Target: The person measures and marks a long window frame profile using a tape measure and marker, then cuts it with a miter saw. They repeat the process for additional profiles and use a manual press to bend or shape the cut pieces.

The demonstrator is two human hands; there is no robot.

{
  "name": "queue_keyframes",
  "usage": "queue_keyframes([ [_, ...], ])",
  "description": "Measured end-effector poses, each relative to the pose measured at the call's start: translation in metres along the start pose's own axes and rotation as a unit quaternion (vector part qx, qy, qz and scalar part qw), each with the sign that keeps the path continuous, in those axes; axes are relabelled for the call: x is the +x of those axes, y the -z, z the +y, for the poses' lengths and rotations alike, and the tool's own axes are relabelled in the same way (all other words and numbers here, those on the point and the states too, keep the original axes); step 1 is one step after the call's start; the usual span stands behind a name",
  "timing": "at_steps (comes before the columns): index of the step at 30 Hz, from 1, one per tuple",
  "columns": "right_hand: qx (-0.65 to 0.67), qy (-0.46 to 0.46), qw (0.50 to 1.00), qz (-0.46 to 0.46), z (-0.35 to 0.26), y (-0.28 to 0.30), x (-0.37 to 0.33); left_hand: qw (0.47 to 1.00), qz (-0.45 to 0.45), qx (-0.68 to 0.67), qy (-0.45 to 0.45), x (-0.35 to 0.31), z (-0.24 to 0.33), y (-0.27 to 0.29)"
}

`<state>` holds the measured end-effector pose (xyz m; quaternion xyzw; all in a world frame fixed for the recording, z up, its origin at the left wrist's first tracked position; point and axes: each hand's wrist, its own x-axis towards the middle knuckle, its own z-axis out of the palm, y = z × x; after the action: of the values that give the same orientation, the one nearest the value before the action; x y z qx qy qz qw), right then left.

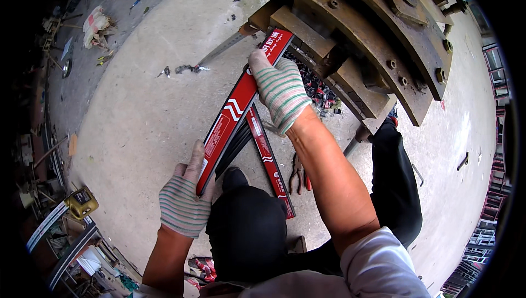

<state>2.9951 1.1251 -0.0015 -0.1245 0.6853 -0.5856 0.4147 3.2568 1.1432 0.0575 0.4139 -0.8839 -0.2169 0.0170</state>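
Observation:
Both my hands wear pale striped knit gloves and hold one long, flat profile bar covered in red printed film with white chevrons. My left hand grips its lower end, with the thumb along the edge. My right hand is wrapped round it near the upper end. The bar slants up to the right, and its top end reaches the lower edge of a rusty steel machine; whether they touch I cannot tell. Below it, near my legs, lie a second red-faced bar and several dark bars.
Pliers lie on the concrete floor beside the second bar. Dark and red scraps are heaped under the machine. On the left are a yellow tape measure and assorted clutter. Frames stand along the right edge.

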Motion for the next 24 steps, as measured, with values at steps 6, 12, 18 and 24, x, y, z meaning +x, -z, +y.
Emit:
queue_keyframes([
  [6,-0.037,0.001,0.999,0.039,0.003,-0.010,0.010,0.997,-0.059,-0.053,0.021,0.016,-0.009,0.019],
  [12,-0.063,0.016,0.997,0.041,0.005,-0.011,0.015,0.998,-0.027,-0.026,-0.043,0.016,-0.023,0.019],
  [18,-0.215,0.022,0.974,0.071,-0.020,-0.009,0.000,0.995,-0.026,-0.061,-0.075,0.026,-0.028,0.008],
  [24,-0.219,0.022,0.972,0.080,-0.023,-0.010,-0.001,0.993,-0.047,-0.099,-0.050,0.028,-0.031,0.009],
])
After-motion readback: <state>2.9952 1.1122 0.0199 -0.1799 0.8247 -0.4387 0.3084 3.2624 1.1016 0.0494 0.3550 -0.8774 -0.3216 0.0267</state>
